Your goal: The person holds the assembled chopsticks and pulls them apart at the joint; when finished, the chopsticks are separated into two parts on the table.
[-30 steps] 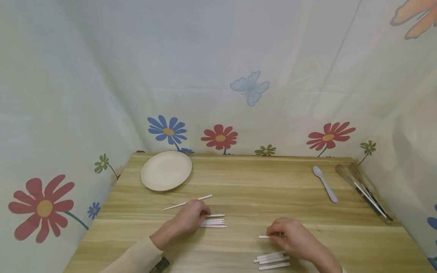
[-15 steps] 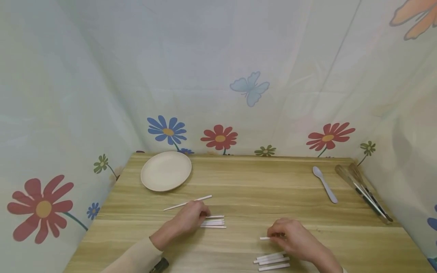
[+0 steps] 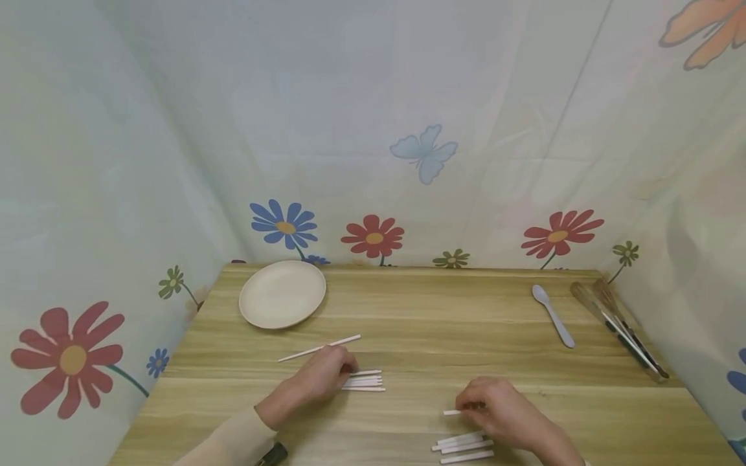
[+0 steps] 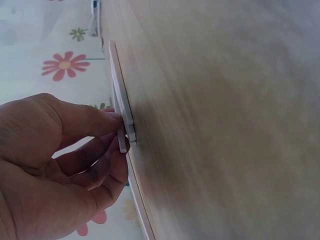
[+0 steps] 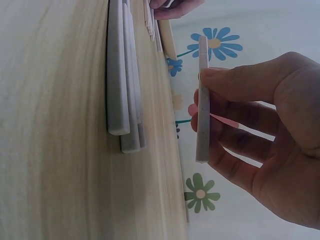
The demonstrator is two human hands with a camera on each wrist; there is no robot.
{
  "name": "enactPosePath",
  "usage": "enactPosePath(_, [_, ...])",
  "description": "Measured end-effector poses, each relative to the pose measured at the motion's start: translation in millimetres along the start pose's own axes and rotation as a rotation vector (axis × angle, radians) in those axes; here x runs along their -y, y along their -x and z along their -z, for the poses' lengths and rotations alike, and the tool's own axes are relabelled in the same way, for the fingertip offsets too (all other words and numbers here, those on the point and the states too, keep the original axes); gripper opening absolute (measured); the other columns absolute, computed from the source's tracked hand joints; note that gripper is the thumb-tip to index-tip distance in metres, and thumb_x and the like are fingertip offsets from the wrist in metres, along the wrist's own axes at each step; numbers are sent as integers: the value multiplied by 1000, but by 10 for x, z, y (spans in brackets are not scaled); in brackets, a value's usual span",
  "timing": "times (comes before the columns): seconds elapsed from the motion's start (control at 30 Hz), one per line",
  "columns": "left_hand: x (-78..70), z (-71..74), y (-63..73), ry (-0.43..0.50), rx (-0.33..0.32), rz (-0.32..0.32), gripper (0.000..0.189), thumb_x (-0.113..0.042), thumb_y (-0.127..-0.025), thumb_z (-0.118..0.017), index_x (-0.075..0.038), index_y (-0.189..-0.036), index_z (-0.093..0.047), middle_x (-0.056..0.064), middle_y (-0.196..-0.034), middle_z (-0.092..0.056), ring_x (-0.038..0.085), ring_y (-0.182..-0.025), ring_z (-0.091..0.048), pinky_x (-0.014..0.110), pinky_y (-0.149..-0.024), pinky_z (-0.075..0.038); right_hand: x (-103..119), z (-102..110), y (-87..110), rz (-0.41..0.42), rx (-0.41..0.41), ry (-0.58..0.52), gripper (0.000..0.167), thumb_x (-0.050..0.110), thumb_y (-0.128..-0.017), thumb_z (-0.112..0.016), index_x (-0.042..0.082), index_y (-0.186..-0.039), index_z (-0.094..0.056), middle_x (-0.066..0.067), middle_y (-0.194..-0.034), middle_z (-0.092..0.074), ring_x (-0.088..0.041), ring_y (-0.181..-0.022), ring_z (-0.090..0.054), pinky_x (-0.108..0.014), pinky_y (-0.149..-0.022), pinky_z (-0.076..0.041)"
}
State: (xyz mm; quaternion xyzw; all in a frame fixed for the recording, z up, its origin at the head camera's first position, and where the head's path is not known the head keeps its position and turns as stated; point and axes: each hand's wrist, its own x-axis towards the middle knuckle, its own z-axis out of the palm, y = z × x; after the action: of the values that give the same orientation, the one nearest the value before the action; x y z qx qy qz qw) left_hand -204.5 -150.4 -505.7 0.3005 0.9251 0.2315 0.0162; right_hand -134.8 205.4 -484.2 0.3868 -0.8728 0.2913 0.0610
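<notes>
My left hand [image 3: 320, 375], left of the table's middle, pinches a thin white stick [image 4: 122, 142] between thumb and fingers. Several similar white sticks [image 3: 368, 382] lie side by side on the table right at its fingertips. To the right, my right hand [image 3: 502, 411] grips a squared white stick [image 5: 203, 120] between thumb and fingers; in the right wrist view it shows raised off the wood. Just nearer than that hand lies a loose group of white sticks [image 3: 464, 444], parts of it overlapped by the hand. A longer white stick [image 3: 317, 348] lies slanted beyond my left hand.
A cream plate [image 3: 282, 294] stands at the back left of the wooden table [image 3: 431, 304]. At the back right are a pale spoon [image 3: 552, 315] and two brushes [image 3: 620, 330]. Flower-printed curtains [image 3: 326, 129] close in the back and sides.
My right hand has come slightly nearer with its stick, toward the group of sticks below it. The left hand stays nearly in place. The head view has shifted a little.
</notes>
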Motion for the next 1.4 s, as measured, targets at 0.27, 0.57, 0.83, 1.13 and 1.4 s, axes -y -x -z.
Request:
enactPosePath(0.27, [1,-12,3,-14,-9,-21,17,3,-77,-69,-10,-85,-76,1,-81,-71,11,-80,-63,28,-72,-53,8,2,11,-10,14,3,17,7,-78,-77,22,-86,-73,14,-82,-66,1,-76,-58,-18,-63,-49])
enactPosePath(0.57, [2,-9,10,-47,-26,-31,17,2,-76,-68,-11,-84,-75,-2,-79,-68,10,-76,-61,28,-70,-52,-2,-22,26,-10,43,-10,10,14,-82,-76,23,-86,-72,13,-83,-67,2,-76,-57,-19,-64,-48])
enactPosePath(0.83, [-2,-10,16,-64,-37,-35,17,2,-75,-69,-13,-82,-75,-3,-76,-66,8,-74,-59,27,-69,-51,-27,-62,34,17,55,-6,9,14,-82,-76,22,-85,-72,11,-83,-68,2,-77,-58,-16,-66,-48])
enactPosePath(1.13, [-6,10,3,-44,-1,-27,16,1,-76,-69,-11,-83,-75,-1,-78,-68,10,-77,-61,28,-70,-52,-51,-104,51,42,68,6,15,10,-79,-76,23,-84,-72,15,-82,-67,5,-77,-58,-11,-66,-45])
enactPosePath(1.4, [-33,14,16,-56,-11,-29,14,1,-76,-69,-10,-82,-74,0,-77,-67,11,-77,-61,29,-71,-52,-41,-124,67,47,76,24,11,12,-80,-76,22,-84,-73,14,-81,-68,5,-77,-59,-12,-66,-46])
